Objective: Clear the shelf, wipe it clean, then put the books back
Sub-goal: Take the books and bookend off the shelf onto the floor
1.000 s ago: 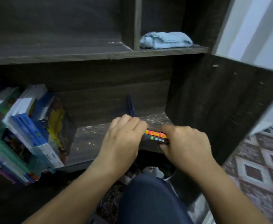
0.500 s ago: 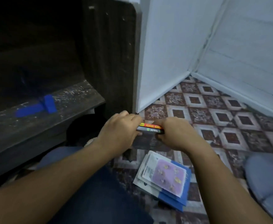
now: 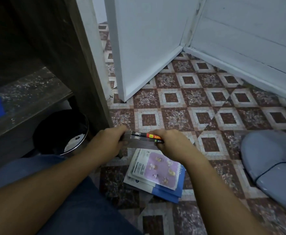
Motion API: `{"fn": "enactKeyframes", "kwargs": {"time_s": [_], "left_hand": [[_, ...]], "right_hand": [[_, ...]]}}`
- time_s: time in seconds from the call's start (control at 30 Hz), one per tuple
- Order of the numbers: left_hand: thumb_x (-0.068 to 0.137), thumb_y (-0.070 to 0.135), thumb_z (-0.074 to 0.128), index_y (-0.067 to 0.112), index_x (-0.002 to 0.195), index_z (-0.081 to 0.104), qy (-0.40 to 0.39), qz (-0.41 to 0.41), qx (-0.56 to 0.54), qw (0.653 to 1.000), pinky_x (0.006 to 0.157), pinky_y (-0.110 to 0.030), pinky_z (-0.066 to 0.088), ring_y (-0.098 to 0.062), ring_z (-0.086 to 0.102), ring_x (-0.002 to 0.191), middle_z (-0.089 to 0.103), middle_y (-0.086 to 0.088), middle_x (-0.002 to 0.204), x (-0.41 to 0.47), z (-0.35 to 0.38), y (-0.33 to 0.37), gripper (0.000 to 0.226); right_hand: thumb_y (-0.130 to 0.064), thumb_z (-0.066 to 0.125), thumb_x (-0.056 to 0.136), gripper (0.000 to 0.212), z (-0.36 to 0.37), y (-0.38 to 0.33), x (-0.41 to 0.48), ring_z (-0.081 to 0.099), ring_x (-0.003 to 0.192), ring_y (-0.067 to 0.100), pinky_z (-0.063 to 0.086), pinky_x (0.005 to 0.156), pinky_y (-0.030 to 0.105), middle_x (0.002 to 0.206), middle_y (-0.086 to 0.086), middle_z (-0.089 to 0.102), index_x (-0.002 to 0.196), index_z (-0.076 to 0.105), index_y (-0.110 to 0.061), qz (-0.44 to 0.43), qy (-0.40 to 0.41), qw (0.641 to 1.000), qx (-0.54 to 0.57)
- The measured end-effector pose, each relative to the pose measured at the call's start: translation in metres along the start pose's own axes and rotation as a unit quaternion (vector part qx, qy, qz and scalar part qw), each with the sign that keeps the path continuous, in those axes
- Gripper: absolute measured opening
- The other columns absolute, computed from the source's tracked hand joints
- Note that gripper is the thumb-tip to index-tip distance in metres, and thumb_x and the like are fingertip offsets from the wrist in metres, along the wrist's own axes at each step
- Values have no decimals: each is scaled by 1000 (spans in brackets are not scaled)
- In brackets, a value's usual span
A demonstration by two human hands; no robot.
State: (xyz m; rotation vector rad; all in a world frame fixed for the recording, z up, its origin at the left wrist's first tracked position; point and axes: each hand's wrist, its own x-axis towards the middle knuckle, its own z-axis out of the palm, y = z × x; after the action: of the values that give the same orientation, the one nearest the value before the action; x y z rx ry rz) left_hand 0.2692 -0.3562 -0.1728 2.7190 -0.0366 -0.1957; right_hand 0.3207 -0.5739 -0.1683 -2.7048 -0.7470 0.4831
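Above the brown-and-white tiled floor (image 3: 172, 116), left hand (image 3: 108, 143) and right hand (image 3: 171, 146) each grip one end of a thin stack of dark books with a red-orange spine (image 3: 149, 136), held just over the flat pile of blue and lilac paperback books (image 3: 159, 172). Likely the clearing step: the dusty dark wooden shelf (image 3: 30, 89) looks unwiped. Next move: lower the stack square onto the pile, then let go with both hands.

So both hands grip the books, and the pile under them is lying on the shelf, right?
Not quite. In the head view the left hand and right hand do grip the books, but the pile under them lies on the tiled floor, to the right of the shelf, not on it.
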Motion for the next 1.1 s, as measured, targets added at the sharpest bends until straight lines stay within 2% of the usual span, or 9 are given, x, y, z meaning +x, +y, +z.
{"fn": "enactKeyframes", "kwargs": {"time_s": [0.07,0.17,0.33,0.4,0.5,0.67,0.83,0.97,1.1], "left_hand": [[89,18,65,32,89,45,-37,-22,4,999,70,-37,50,-23,58,85,56,3,92,8,5,1,24],[88,17,66,26,132,45,-68,-9,15,998,91,-33,46,-21,52,114,49,2,131,20,11,6,49],[91,21,62,26,141,37,-73,8,24,997,96,-32,43,-18,46,122,44,2,138,28,25,16,56],[93,21,60,25,141,37,-77,5,24,997,97,-31,41,-19,45,123,44,1,138,30,32,18,54],[94,26,60,22,145,32,-95,2,35,995,99,-31,39,-21,44,127,42,-1,142,30,41,17,59],[94,32,59,21,148,28,-123,-6,52,991,105,-32,36,-21,37,135,36,-1,149,25,54,10,63],[92,33,61,22,143,33,-125,3,73,990,104,-36,41,-21,43,129,43,0,142,22,62,6,59],[92,33,59,23,141,36,-130,17,100,986,103,-37,42,-21,44,126,44,0,140,24,65,5,55],[92,33,59,24,138,38,-131,26,123,983,98,-37,45,-21,47,121,47,1,134,24,70,2,51]], "right_hand": [[-24,50,99,47,18,3,7,61,93,26,45,64,31,108,3,67,141,42,-41,4,18,998,-54],[-16,44,99,53,43,8,16,63,84,26,35,56,28,105,1,68,144,36,-43,47,45,990,-122],[-9,64,85,57,96,32,34,66,94,29,49,74,35,122,4,66,137,52,-29,106,157,975,-115],[-11,54,93,62,116,40,37,52,124,31,41,98,45,150,6,42,149,33,-26,141,86,979,-115],[-17,49,98,67,147,44,32,37,135,36,35,103,47,159,8,23,154,13,-23,165,-18,976,-138],[-13,40,100,61,203,49,3,44,126,39,39,98,46,156,17,25,154,12,-16,126,-131,972,-148],[-17,48,97,60,224,52,-2,8,144,48,12,116,57,160,20,5,149,19,-13,106,-152,975,-127],[-19,64,87,62,225,52,1,18,141,46,28,110,55,157,18,16,139,29,-14,109,-132,978,-123],[-24,85,63,71,229,53,1,53,116,40,50,87,48,129,16,54,127,53,-15,122,-101,975,-154]]}}
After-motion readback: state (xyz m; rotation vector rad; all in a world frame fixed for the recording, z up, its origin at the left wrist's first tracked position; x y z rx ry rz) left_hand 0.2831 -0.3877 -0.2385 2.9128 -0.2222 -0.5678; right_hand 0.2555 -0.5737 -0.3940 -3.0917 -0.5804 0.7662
